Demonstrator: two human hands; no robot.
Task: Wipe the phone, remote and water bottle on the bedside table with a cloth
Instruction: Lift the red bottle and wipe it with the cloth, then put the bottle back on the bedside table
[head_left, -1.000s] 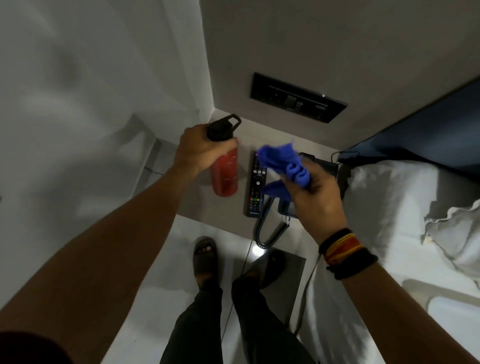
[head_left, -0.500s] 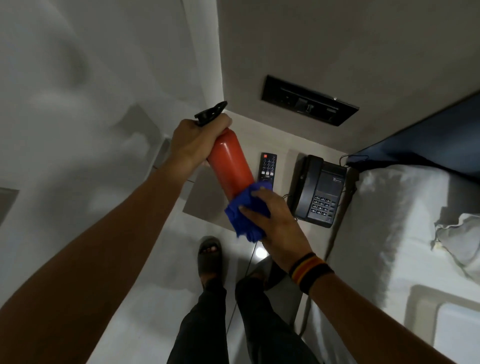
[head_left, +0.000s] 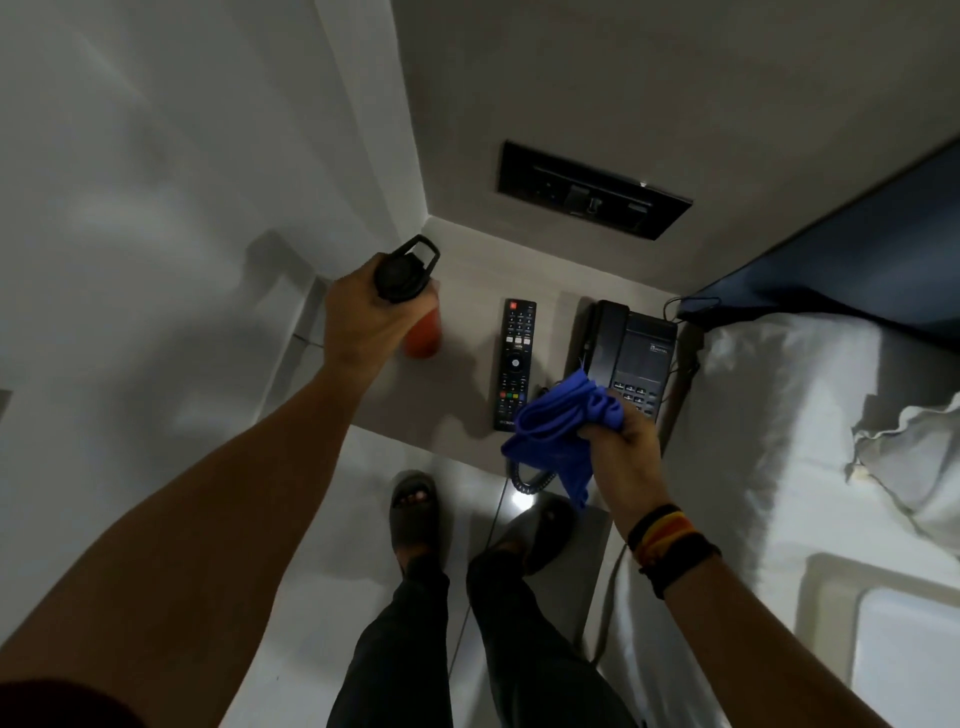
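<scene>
**Bedside table: surface contents**

Bedside table (head_left: 457, 384), pale top, set in wall corner beside bed (head_left: 753, 441). 3 items: red water bottle (head_left: 423, 338), upright, left; black remote (head_left: 515, 364), flat, centre; black phone (head_left: 631, 353), right, coiled cord overhanging the front edge.

Left arm reaches far and left, its hand (head_left: 363, 317) clenched round a bottle's cap end, knuckles up. Right arm is bent nearer, banded at the wrist, its hand (head_left: 621, 449) fisted on a bunched cloth, knuckles facing right.
</scene>
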